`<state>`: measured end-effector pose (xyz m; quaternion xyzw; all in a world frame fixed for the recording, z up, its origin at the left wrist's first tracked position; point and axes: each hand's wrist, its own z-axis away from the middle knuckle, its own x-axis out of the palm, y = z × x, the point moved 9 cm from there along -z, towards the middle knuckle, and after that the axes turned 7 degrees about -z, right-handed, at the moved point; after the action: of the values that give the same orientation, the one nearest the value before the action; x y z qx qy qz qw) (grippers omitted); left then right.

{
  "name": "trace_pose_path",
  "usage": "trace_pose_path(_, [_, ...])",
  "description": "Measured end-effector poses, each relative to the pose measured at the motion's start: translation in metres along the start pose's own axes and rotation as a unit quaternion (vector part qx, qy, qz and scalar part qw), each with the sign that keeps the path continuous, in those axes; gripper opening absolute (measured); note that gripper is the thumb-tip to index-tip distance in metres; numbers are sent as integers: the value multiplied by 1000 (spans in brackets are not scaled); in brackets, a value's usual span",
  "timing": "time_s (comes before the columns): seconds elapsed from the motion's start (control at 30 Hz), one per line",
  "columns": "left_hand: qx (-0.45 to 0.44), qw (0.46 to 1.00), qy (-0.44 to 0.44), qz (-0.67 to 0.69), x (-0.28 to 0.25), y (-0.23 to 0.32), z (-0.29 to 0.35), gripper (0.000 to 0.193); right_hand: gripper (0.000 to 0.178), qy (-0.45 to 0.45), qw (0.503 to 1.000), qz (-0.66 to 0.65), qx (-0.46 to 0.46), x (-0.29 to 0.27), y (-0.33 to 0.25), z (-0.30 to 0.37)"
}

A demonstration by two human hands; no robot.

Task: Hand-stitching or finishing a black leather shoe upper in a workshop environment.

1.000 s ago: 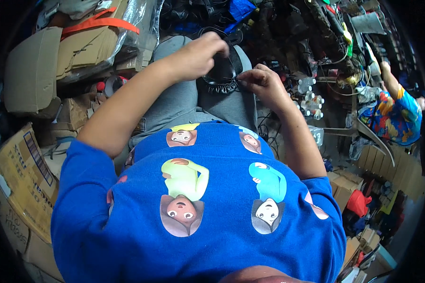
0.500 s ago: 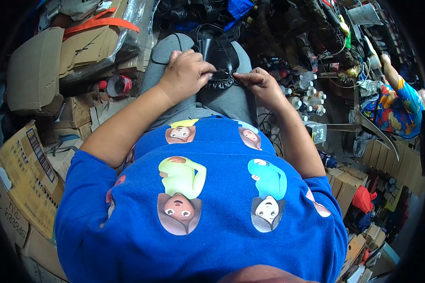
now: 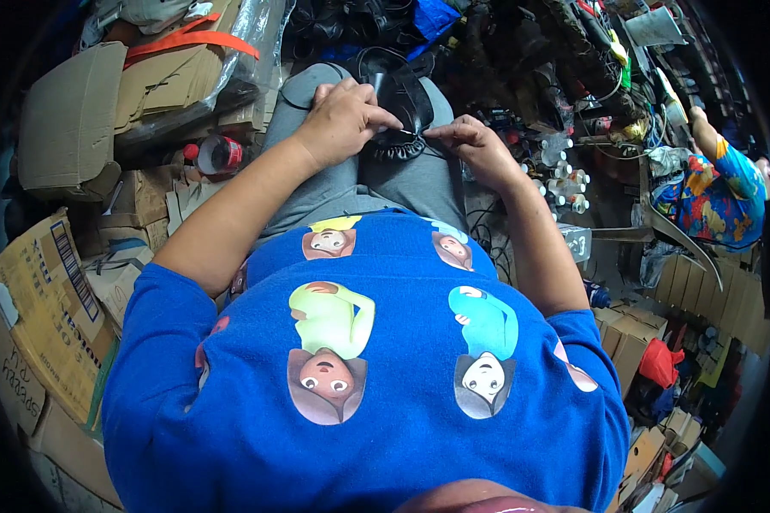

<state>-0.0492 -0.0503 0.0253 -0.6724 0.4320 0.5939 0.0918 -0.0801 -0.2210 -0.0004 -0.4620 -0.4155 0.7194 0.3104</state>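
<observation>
A black leather shoe upper (image 3: 395,96) with a gathered, puckered toe edge lies across my lap, over my grey trouser legs (image 3: 411,184). My left hand (image 3: 340,120) reaches over it from the left, thumb and forefinger closed together at the edge above the gathers. Opposite, my right hand (image 3: 477,147) pinches close to the upper's right side. Between the two sets of fingertips shows a thin pale, needle-like glint (image 3: 412,132), too small to name surely. A black cord loops over my left knee beside the left hand.
Cardboard boxes (image 3: 68,120) are stacked at left, with a red-capped bottle (image 3: 218,156) beside them. Several small clear bottles (image 3: 565,181) stand right of my knees. Farther right, another person in a colourful shirt (image 3: 719,197) sits by a long curved strip (image 3: 684,239). Dark clutter fills the far side.
My left hand has shifted slightly right, its fingertips now nearer the right hand's over the upper's edge. The right hand has barely moved. The view has turned slightly.
</observation>
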Motion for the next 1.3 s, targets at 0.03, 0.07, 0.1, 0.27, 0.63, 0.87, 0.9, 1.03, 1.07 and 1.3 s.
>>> trace_pose_path(0.03, [7,1000,-4,-2,0,2,-1,23,42,-6,1000,10,2,-2,3,-4])
trace_pose_path(0.07, [12,1000,-7,-3,1,4,-1,23,42,-5,1000,11,1,-4,2,-7])
trace_pose_path(0.1, [13,1000,-6,-3,1,4,-1,23,41,-20,1000,15,3,-4,0,-10])
trace_pose_path(0.27, [3,1000,-3,2,4,0,0,25,38,-40,999,2,10,-2,1,-13])
trace_pose_path(0.63, [2,999,-43,9,13,-1,-6,21,44,-61,996,-53,21,1,4,-12])
trace_pose_path(0.87, [9,996,-85,30,22,-2,-10,15,39,-69,996,-54,21,2,14,-15])
trace_pose_path(0.9, [4,996,-81,35,20,0,-6,18,37,-62,997,-45,11,3,12,-11])
trace_pose_path(1.03, [16,1000,-15,18,7,5,6,22,33,-45,997,-61,5,5,13,-4])
trace_pose_path(1.07, [16,1000,-15,17,8,5,5,22,33,-39,995,-88,10,5,12,-4])
trace_pose_path(1.3, [-49,996,-51,61,20,-5,-7,15,27,-29,963,-236,124,9,30,-9])
